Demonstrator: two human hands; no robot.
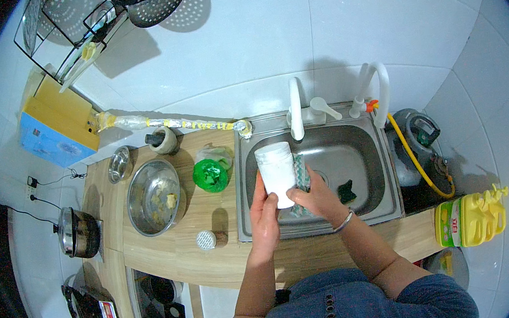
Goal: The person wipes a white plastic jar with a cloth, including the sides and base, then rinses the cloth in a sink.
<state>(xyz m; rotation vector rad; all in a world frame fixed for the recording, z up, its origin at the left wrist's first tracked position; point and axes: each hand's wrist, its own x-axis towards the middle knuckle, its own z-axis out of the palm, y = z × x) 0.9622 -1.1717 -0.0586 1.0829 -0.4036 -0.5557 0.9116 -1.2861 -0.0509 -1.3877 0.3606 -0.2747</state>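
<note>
Over the stainless steel sink (256,233), a white cylindrical jar (276,170) is tilted slightly, its threaded neck without a lid. My left hand (264,218) grips the jar along its left side, thumb across the front. On the other side, my right hand (316,195) presses a green-and-white patterned cloth (301,172) against the jar's right side. Part of the cloth hangs below the jar, behind my fingers. A dark green scrap (346,191), perhaps a scouring pad, lies in the basin. Behind the jar stands a white faucet (295,108).
Left of the sink are a green plastic bag (210,175), a small lid-like round item (206,240), a metal basin (154,197) with pale residue, and a mortar (163,140). Rightward are a gas cylinder (408,142) with a yellow hose (413,161) and yellow jugs (472,221).
</note>
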